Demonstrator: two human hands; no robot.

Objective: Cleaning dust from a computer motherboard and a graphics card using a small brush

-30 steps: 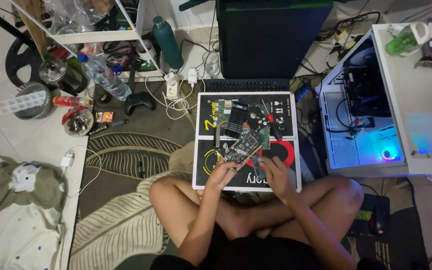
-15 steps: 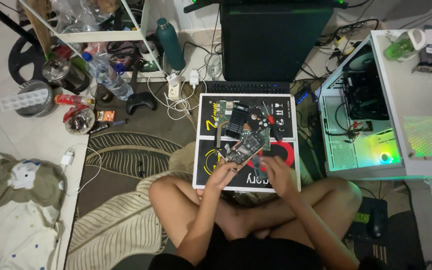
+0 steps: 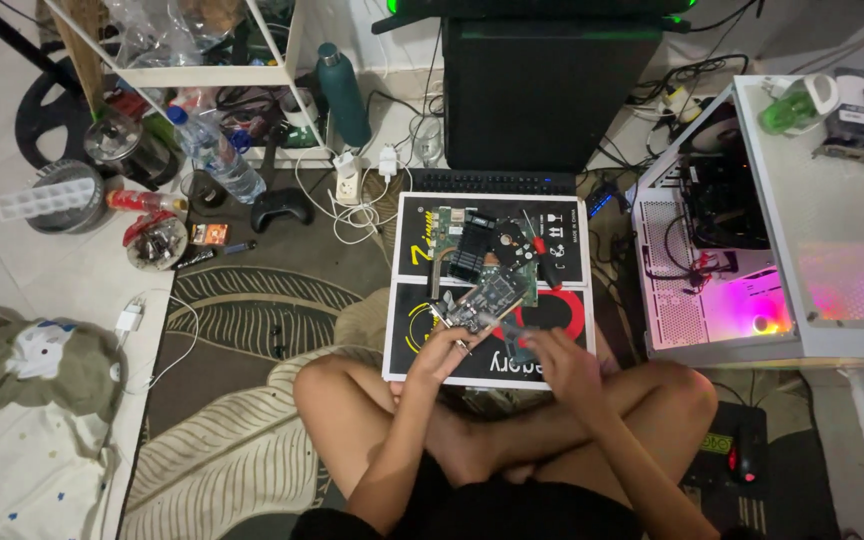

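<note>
I sit cross-legged on the floor with a flat black printed cardboard box [image 3: 422, 340] in front of my knees. My left hand [image 3: 449, 349] grips the near end of a green circuit board [image 3: 484, 298] with a metal bracket, held tilted just above the box. Close beside the board, my right hand [image 3: 556, 352] has its fingers curled around a small tool [image 3: 515, 333]. Farther back on the box lie a second circuit board [image 3: 450, 222], a black finned heatsink [image 3: 469, 255] and a red-handled screwdriver [image 3: 541, 249].
An open white computer case [image 3: 712, 290] glowing pink stands at the right. A black tower [image 3: 537, 85] is behind the box. At the left are a game controller [image 3: 282, 208], water bottles [image 3: 214, 155], chargers and cables, a shelf, and bedding on the floor.
The case light has turned from blue through green to pink. My hands and the board have shifted only slightly.
</note>
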